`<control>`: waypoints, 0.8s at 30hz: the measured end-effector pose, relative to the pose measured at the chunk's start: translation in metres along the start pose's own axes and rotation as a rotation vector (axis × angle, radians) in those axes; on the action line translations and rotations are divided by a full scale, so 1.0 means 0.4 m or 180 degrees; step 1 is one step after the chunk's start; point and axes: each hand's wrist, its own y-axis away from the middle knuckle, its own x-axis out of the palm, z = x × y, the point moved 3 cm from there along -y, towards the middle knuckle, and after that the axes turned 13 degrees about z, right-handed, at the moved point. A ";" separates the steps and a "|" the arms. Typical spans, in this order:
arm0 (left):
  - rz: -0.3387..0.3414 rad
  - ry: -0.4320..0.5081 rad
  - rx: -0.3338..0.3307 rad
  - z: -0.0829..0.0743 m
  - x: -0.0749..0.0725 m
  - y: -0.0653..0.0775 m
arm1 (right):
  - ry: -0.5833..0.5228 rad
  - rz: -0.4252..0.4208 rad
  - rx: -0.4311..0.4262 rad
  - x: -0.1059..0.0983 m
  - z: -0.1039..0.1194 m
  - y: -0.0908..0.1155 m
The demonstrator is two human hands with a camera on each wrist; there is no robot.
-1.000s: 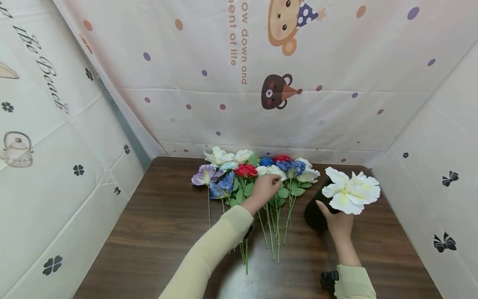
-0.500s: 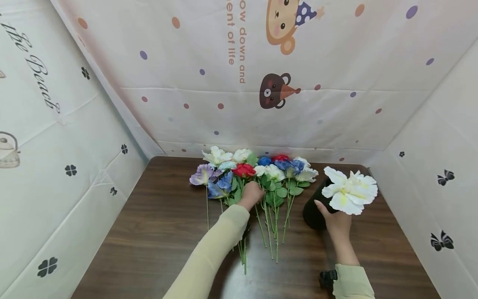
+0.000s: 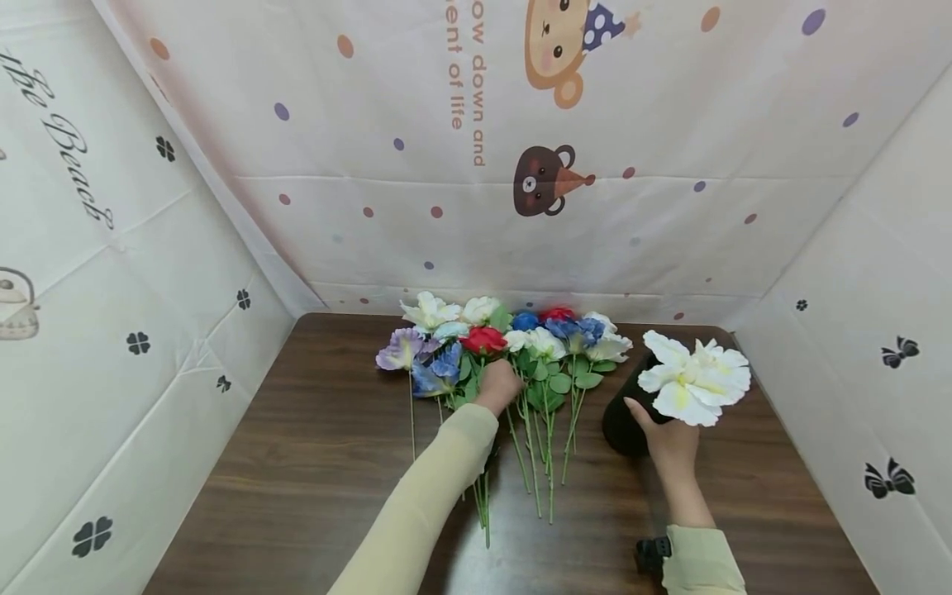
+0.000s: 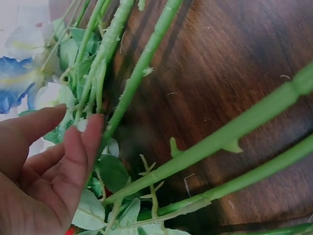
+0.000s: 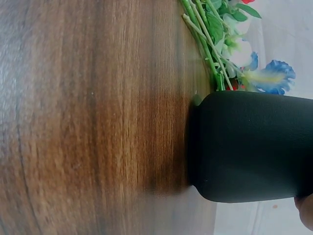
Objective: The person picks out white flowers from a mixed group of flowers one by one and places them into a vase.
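Observation:
My left hand (image 3: 500,386) is among the stems and leaves of the artificial flowers, just below a red rose (image 3: 483,340). In the left wrist view its thumb and bent fingers (image 4: 77,147) stand apart, with fingertips beside a green stem (image 4: 142,68); nothing is pinched between them. My right hand (image 3: 673,450) holds the black vase (image 3: 625,426) near its top, thumb on the near side, other fingers hidden. A white flower with a yellow centre (image 3: 697,378) stands in the vase, its head spread over the rim. The right wrist view shows the vase's dark wall (image 5: 254,147) standing on the table.
Blue irises (image 3: 437,372), a purple flower (image 3: 402,349), white flowers (image 3: 431,311) and another red rose (image 3: 558,314) lie at the back of the brown table (image 3: 297,463), stems pointing forward. Printed cloth (image 3: 357,124) hangs behind and at both sides.
My left hand has moved left and slightly nearer, from over the white flowers to the stems below the red rose. The right hand stays on the vase.

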 end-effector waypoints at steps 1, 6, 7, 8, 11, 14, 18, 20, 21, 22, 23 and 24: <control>-0.0029 -0.0011 0.0017 0.001 0.000 -0.001 | -0.0004 -0.0001 -0.0009 0.000 0.000 0.000; -0.0128 -0.0115 0.0015 0.001 0.001 -0.010 | -0.0022 -0.0019 -0.0004 -0.002 0.002 0.002; -0.0132 -0.0130 -0.0004 0.001 0.002 -0.012 | -0.0026 -0.0025 0.0007 -0.002 0.001 0.002; -0.0130 -0.0145 -0.0031 0.001 0.003 -0.014 | -0.0032 -0.0030 0.0011 -0.002 0.001 0.001; -0.0134 -0.0168 -0.0100 0.000 0.006 -0.020 | -0.0025 -0.0027 0.0057 -0.001 0.000 0.000; -0.0148 -0.0201 -0.0162 0.002 0.011 -0.027 | -0.0008 0.0032 0.0124 0.000 0.001 0.002; -0.0075 -0.0138 -0.0245 0.006 0.020 -0.032 | -0.0017 0.0158 0.0337 -0.001 0.004 0.007; -0.0030 -0.0023 -0.0250 0.007 0.023 -0.030 | -0.0014 0.0219 0.0473 -0.003 0.006 0.008; -0.0013 0.0032 -0.0243 0.007 0.025 -0.029 | -0.0018 0.0246 0.0529 -0.004 0.007 0.008; -0.0002 0.0091 -0.0226 0.007 0.025 -0.028 | -0.0011 0.0270 0.0571 -0.004 0.007 0.007; 0.0005 0.0149 -0.0211 0.007 0.026 -0.027 | -0.0004 0.0291 0.0606 -0.005 0.009 0.007; 0.0011 0.0204 -0.0200 0.008 0.026 -0.026 | 0.0011 0.0314 0.0640 -0.005 0.009 0.006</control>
